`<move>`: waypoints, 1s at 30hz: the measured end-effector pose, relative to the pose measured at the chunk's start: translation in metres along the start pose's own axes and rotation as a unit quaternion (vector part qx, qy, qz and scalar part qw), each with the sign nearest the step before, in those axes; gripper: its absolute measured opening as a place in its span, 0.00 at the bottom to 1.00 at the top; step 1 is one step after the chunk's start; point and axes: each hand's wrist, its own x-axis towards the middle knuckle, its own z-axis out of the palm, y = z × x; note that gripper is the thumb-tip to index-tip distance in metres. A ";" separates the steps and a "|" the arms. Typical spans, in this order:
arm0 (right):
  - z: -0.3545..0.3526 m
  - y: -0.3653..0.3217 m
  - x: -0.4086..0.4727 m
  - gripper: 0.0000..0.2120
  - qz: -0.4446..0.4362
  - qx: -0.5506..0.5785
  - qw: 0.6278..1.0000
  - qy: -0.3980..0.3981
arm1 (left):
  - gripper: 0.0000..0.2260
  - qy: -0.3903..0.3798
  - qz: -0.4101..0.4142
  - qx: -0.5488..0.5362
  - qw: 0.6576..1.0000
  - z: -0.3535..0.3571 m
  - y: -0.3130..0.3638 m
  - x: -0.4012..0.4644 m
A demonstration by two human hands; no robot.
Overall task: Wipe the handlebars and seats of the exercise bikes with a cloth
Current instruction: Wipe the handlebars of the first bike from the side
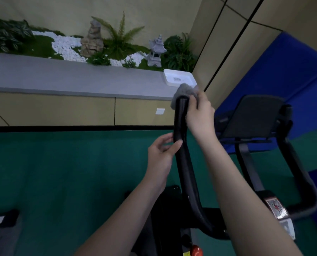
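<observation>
Grey cloth point(186, 92) is gripped by the right hand point(200, 115) against the handlebar point(180, 122) tip. Left hand point(161, 154) pinches the bar lower down. White tray point(179, 78) on the ledge point(76, 78) holds a small unclear item.

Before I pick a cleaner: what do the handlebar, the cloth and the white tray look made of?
Handlebar: black and matte with a dull sheen, probably rubber or foam over a tube.
Cloth: grey and fuzzy, bunched in soft folds, likely microfibre or terry.
White tray: smooth and glossy with rounded corners, plastic or glazed ceramic; I can't tell which.
</observation>
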 end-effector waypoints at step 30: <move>-0.006 0.019 -0.087 0.09 0.062 -0.050 0.989 0.124 | 0.03 -0.182 0.045 0.185 0.965 -0.022 0.039 0.055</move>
